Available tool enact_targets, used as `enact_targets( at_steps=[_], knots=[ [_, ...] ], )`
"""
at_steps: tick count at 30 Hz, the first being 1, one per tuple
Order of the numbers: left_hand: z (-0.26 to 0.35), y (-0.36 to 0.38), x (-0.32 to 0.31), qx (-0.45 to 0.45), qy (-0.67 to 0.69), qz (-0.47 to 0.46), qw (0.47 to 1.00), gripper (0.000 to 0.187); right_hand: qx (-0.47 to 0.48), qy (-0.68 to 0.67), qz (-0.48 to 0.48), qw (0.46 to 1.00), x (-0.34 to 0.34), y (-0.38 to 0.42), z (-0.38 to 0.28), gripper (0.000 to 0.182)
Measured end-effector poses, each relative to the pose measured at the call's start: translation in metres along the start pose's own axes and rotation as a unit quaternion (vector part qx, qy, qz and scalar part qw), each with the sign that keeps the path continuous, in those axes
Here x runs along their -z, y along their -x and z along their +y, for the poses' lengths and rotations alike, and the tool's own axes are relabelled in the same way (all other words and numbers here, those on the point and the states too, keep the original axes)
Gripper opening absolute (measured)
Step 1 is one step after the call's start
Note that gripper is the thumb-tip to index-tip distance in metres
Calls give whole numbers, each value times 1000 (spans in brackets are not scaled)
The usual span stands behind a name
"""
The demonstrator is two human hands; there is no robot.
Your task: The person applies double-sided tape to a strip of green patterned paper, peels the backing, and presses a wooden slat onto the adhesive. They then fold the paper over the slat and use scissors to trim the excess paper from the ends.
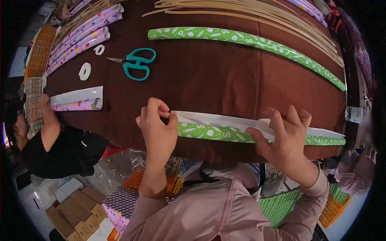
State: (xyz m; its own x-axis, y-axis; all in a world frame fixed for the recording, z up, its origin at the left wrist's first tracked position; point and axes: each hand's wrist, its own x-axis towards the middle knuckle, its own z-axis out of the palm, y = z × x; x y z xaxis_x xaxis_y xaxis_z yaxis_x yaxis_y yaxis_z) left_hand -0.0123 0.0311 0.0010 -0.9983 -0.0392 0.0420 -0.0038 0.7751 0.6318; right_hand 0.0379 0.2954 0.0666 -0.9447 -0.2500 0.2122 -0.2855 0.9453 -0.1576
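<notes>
Along the near table edge lies a partly rolled sheet of green patterned wrapping paper (213, 132), its white inner side showing as a long strip. My left hand (157, 124) is closed, thumb and forefinger pinching the paper's left corner. Over the right half of the sheet, my right hand (283, 136) has its thumb and forefinger around a white roll of tape (263, 123), partly hidden by the fingers. The thumb rests at the green roll, and the other fingers are raised. Farther back lies a finished-looking green paper tube (225, 35).
Teal-handled scissors (137, 64) and two white tape rolls (85, 71) lie left of centre. Pink patterned tubes (86, 36) are stacked at the back left, thin wooden strips (249, 12) along the back. At left, another person (56, 148) reaches toward pink paper (78, 104).
</notes>
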Motion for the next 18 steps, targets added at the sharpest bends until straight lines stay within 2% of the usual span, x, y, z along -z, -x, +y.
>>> enact_targets(
  at_steps=[2,5,8,15,16,18],
  knots=[
    [-1,0,0,16,22,-9,1000,27,-11,7,-2,1000,9,7,12,44],
    [1,2,0,24,23,-10,999,26,-101,-4,-53,993,21,23,29,44],
    [2,2,1,30,10,-12,999,25,-155,-2,-32,987,29,34,37,42],
    [0,0,-2,60,36,-7,998,23,-151,11,-42,988,29,44,36,39],
    [1,0,-2,65,25,-9,997,23,-138,23,-7,990,28,44,35,40],
    [2,1,-2,66,32,-9,997,23,-130,28,-10,991,35,44,36,41]
  ],
)
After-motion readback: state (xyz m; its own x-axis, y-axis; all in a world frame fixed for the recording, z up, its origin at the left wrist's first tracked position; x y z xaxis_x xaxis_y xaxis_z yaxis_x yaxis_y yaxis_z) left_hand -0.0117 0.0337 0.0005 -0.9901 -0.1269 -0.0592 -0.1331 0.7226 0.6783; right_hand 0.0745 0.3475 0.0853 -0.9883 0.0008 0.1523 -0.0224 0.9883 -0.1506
